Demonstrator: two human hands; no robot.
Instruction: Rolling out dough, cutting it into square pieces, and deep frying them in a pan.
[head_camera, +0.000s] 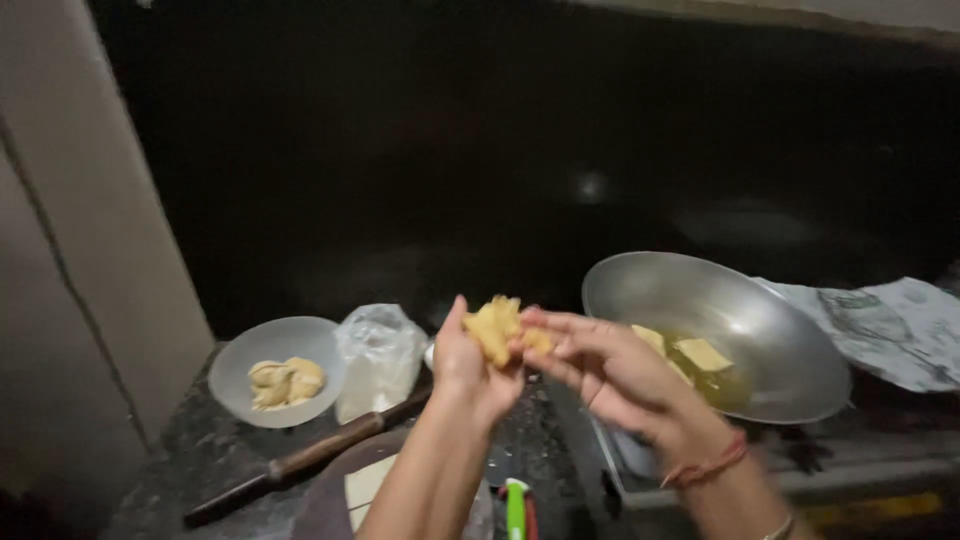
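Both hands are up above the dark worktop (190, 450). The left hand (468, 365) and the right hand (610, 375) hold a yellow lump of dough (497, 326) together, pinched between the fingertips. The dough is in the air, between the white bowl (240, 372) and the big metal pan (770, 330). The bowl sits on the left and has pale dough pieces (285, 383) in it. A clear plastic bag (378, 355) stands just beside the bowl. A wooden rolling pin (300, 462) lies in front of them. The pan on the right holds oil with yellow squares (702, 353) in it. A sheet of paper (890, 325) lies beside the pan.
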